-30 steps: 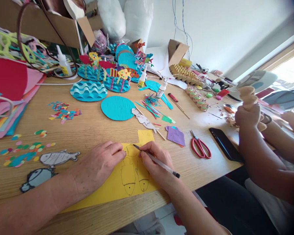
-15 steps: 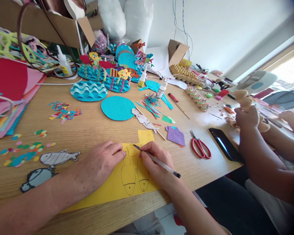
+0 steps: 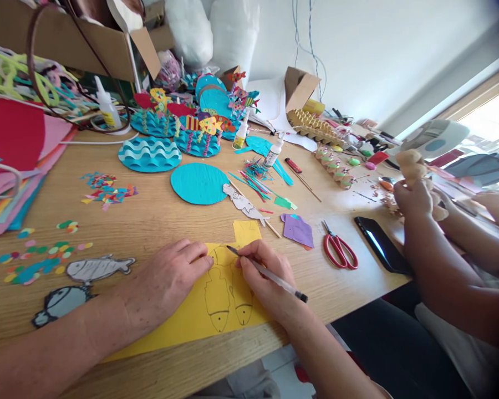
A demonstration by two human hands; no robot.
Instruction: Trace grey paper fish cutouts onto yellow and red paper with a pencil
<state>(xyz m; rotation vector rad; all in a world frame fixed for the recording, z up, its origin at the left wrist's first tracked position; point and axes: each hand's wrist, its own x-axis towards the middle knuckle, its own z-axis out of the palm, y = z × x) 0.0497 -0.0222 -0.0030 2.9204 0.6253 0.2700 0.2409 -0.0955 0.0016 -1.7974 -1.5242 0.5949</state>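
In my right hand (image 3: 268, 274) is a pen (image 3: 274, 276) with a clear barrel and dark end cap, its tip at the top of a yellow paper sheet (image 3: 178, 321). Fish outlines drawn in dark ink, two of them with eyes, show on the sheet. My left hand (image 3: 170, 274) lies on the sheet's upper left part, fingers slightly bent and pointing toward the pen tip. Left of that forearm lie a grey paper fish (image 3: 97, 269) and a second black-edged fish cutout (image 3: 62, 303), partly hidden by the arm.
Red-handled scissors (image 3: 340, 249) and a phone (image 3: 380, 244) lie to the right. Beyond the sheet are a purple paper piece (image 3: 298, 230), a white fish on a stick (image 3: 243, 204) and a blue oval (image 3: 197, 184). Another person's hand (image 3: 413, 199) holds a tan lumpy piece.
My hands and the pen stay almost where they were. The other person's hands and the tan piece have shifted slightly at the right.
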